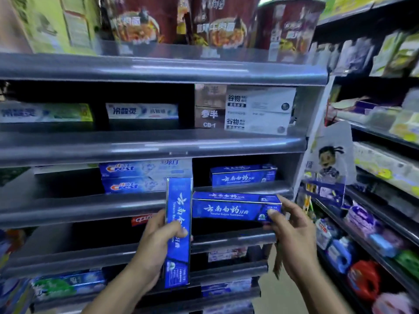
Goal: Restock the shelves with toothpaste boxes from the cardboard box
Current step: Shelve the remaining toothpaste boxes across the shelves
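Observation:
My left hand [158,236] grips a blue toothpaste box [178,232] held upright in front of the shelves. My right hand [292,232] pinches the right end of a second blue toothpaste box [233,208], held level just in front of the third shelf's edge [113,209]. A matching blue box [243,175] lies on that shelf behind it, at the right. Two stacked Crest boxes [136,177] sit to its left. The cardboard box is out of view.
The shelf above holds white-and-green toothpaste boxes [45,113] and brown and white cartons [256,109]. Noodle cups [222,21] stand on the top shelf. Lower shelves carry more toothpaste [68,284]. To the right, another rack holds packets and bottles [362,275].

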Available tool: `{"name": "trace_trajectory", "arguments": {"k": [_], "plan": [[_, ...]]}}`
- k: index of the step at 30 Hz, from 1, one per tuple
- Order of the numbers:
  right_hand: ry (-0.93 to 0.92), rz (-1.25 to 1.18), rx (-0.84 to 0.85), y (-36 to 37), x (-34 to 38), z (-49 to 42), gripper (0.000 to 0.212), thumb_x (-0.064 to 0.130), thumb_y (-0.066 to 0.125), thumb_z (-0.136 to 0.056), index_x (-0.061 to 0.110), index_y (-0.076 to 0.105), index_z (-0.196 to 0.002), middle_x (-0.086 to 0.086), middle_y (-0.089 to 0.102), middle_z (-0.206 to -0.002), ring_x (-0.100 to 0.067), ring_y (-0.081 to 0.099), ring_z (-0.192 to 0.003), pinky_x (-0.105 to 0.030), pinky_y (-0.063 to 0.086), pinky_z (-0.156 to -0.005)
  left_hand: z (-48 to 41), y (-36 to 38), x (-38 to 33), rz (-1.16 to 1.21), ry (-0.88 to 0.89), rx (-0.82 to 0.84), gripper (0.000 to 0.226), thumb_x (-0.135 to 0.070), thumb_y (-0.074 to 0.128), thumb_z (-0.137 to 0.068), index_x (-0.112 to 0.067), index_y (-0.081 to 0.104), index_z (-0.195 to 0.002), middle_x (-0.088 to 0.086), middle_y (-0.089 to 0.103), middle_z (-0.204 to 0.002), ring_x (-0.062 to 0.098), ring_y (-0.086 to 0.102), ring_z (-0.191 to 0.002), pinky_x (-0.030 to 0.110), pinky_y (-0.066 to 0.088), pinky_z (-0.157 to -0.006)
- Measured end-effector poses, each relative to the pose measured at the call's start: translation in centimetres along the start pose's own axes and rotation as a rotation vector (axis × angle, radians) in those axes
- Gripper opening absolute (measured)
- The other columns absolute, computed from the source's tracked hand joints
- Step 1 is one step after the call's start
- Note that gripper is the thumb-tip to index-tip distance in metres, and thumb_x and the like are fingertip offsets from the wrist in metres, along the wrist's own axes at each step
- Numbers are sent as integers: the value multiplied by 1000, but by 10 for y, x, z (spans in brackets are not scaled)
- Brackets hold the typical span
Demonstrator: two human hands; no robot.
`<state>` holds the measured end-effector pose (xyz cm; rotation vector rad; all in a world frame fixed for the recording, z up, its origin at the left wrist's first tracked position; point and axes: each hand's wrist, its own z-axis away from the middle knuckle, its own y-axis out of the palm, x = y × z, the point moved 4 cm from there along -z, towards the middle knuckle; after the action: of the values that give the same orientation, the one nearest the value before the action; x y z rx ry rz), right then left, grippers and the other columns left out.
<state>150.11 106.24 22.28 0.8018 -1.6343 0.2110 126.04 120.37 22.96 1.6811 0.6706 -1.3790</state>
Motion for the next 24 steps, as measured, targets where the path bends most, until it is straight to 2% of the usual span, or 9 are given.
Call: {"name": "trace_trajectory", "arguments": {"k": [2, 5, 10, 14, 17, 19, 21, 22, 24], "plan": [[-86, 56, -4, -1, 10, -19, 38, 3, 72, -89, 35, 73, -109, -9, 73, -97, -14, 66, -69, -22, 54, -53, -11, 16, -3, -14, 31, -7, 66, -27, 70, -40, -2, 69, -101, 20, 59, -77, 29, 56, -70, 42, 45, -72], [-146, 86, -18, -1, 19, -46, 39, 10, 73, -91, 42, 69, -111, -12, 71, -92, -15, 60, -62, -21, 49, -48, -24, 39, -7, -8, 58, -17, 45, -27, 71, -40, -15, 72, -84, 20, 61, -76, 26, 62, -63, 37, 51, -64], [-185, 110, -40, 4, 20, -84, 38, 16, 73, -93, 39, 64, -122, -10, 75, -109, -12, 65, -61, -22, 52, -55, -40, 65, -8, -27, 90, -22, 32, -28, 71, -43, -31, 73, -74, 16, 62, -76, 27, 59, -66, 36, 49, -60], [-173, 125, -56, 5, 13, -106, 38, 26, 75, -92, 45, 63, -122, 0, 76, -78, -11, 63, -53, -25, 51, -52, -51, 74, -10, -67, 134, -28, 37, -28, 71, -45, -26, 70, -82, 18, 61, -80, 30, 56, -71, 37, 47, -59], [-162, 168, -66, 8, 9, -119, 46, 33, 75, -91, 32, 61, -136, 10, 74, -69, -9, 64, -52, -29, 53, -52, -58, 81, -14, -114, 180, 0, 37, -27, 69, -48, -33, 72, -84, 8, 63, -79, 28, 56, -72, 37, 48, -60], [-182, 186, -85, 10, 8, -126, 50, 31, 75, -92, 20, 60, -139, 14, 77, -87, -8, 71, -74, -29, 59, -69, -66, 83, -15, -127, 185, 3, 33, -19, 67, -52, -33, 72, -82, 5, 62, -75, 29, 57, -70, 38, 48, -60], [-203, 323, -97, 11, 8, -133, 52, 32, 74, -92, 13, 61, -139, 6, 70, -126, -11, 65, -115, -28, 50, -100, -72, 84, -13, -142, 160, -10, 31, -10, 62, -57, -34, 70, -74, 0, 61, -70, 31, 61, -70, 38, 51, -60], [-209, 389, -82, 11, 6, -134, 53, 33, 73, -92, 13, 60, -139, 4, 66, -135, -12, 59, -124, -27, 44, -106, -74, 84, -11, -164, 149, -12, 31, -9, 61, -57, -35, 70, -72, -2, 61, -68, 31, 62, -71, 38, 53, -59], [-211, 446, -46, 10, 2, -135, 52, 35, 74, -91, 16, 62, -138, 7, 65, -134, -10, 59, -125, -26, 43, -106, -77, 84, -6, -209, 127, 3, 30, -14, 64, -51, -34, 69, -73, -4, 62, -67, 32, 64, -72, 39, 56, -59]]}}
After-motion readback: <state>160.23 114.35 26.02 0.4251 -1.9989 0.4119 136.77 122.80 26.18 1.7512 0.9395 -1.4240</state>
